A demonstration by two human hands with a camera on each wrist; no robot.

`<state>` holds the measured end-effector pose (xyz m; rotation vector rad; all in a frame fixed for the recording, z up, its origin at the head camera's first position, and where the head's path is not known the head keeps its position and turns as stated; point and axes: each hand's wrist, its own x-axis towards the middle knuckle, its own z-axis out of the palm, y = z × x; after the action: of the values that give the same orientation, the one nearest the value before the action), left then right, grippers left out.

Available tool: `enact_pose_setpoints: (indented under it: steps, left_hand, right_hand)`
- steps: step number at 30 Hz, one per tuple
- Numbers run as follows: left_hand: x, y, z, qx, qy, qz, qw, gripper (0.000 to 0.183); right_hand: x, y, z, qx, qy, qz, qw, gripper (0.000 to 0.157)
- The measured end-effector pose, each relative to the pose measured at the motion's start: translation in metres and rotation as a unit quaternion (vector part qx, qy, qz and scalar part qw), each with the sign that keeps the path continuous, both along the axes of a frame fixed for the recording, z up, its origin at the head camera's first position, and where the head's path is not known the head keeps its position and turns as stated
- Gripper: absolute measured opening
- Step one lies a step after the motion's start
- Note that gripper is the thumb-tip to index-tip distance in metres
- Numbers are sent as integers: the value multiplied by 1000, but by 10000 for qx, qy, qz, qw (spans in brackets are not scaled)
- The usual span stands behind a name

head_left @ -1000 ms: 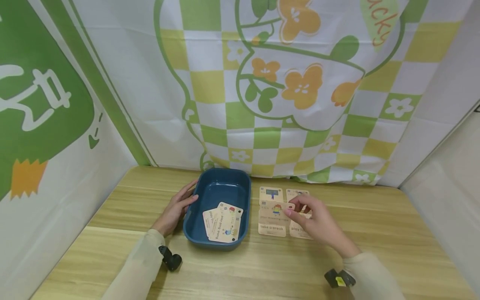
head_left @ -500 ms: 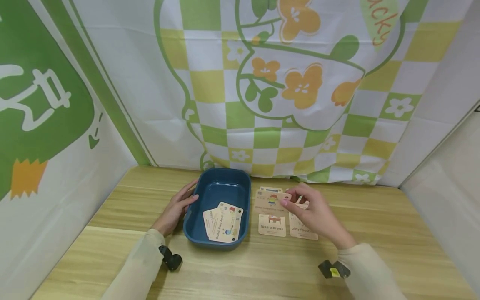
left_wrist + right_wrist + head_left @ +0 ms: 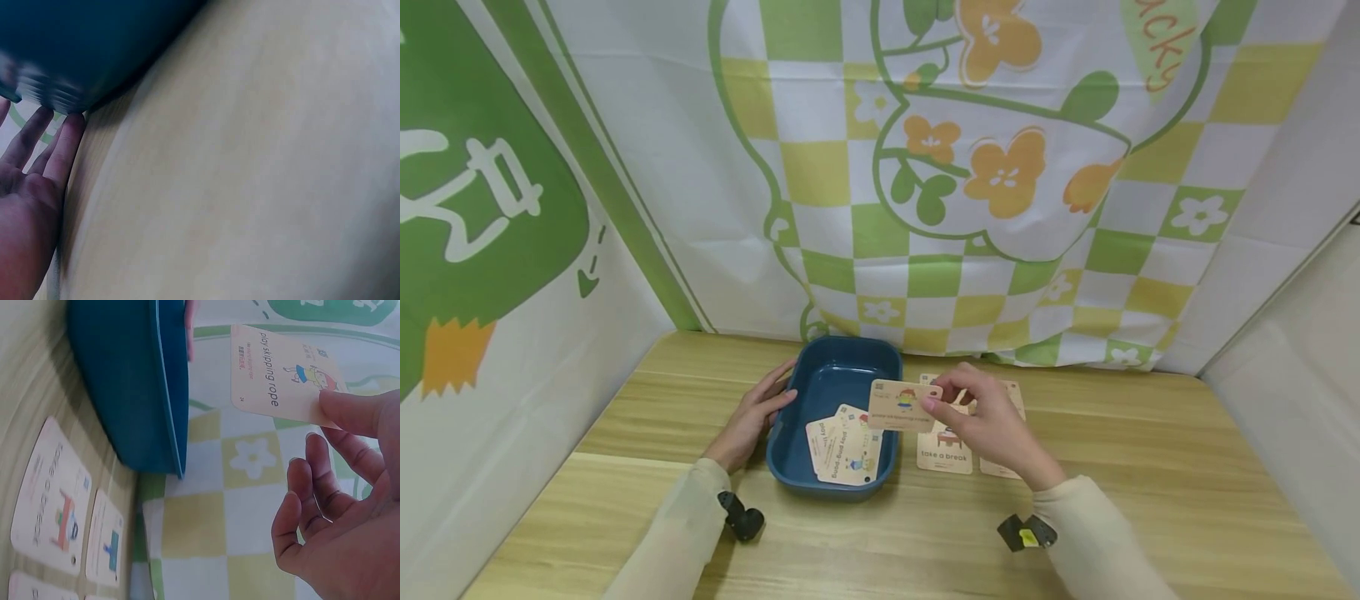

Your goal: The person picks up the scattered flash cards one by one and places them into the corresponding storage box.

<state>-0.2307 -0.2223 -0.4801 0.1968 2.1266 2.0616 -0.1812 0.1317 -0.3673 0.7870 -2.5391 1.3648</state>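
Note:
A blue plastic bin point(image 3: 778, 468) stands on the table. My left hand point(image 3: 752, 421) holds its left side, the thumb over the rim and straight fingers point(image 3: 65, 147) against the outer wall. My right hand point(image 3: 988, 421) pinches a "play skipping rope" flashcard point(image 3: 275, 375) by one corner between thumb and forefinger, its other fingers loosely bent. The flashcard hangs above the bin's right rim. Inside the bin lie several overlapping flashcards point(image 3: 853, 454), one reading "play ping-pong". Right of the bin, a "take a break" flashcard point(image 3: 943, 454) lies flat; others beside it are partly hidden by my right hand.
The bin and flashcards rest on a wooden table point(image 3: 880, 550). A printed curtain point(image 3: 1000, 292) with checks and flowers hangs along its back edge. White cloth walls flank the left and right.
My right hand has carried the skipping-rope flashcard left, from above the laid-out flashcards to the bin's right rim. My left hand and the bin have stayed put.

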Motion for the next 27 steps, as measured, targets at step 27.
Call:
enact_pose_setpoints:
  steps: [27]
  left_hand:
    - [0,0,0,13,35,20,10000,63]
  right_hand:
    - [-3,-45,-34,82,-606,199,9979,4]
